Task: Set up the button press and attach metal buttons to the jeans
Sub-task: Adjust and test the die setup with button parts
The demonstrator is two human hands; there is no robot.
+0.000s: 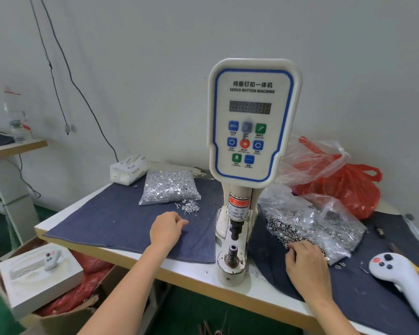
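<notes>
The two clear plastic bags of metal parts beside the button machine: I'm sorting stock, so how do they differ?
The clear bag left of the machine is plump, neat and holds flat, bright silver discs; the crumpled clear bag right of the machine lies spread open, with darker ring-shaped pieces. The left hand is clear of the left bag; the right hand reaches the right bag's contents. Both lie on dark blue denim cloth.

White servo button machine (250, 122) stands upright at frame centre, display dark, lower die (232, 251) bare. Clear bag of silver tacks (169, 186) lies left of it, loose tacks (190, 206) beside; opened bag of metal buttons (310, 223) right.
</notes>
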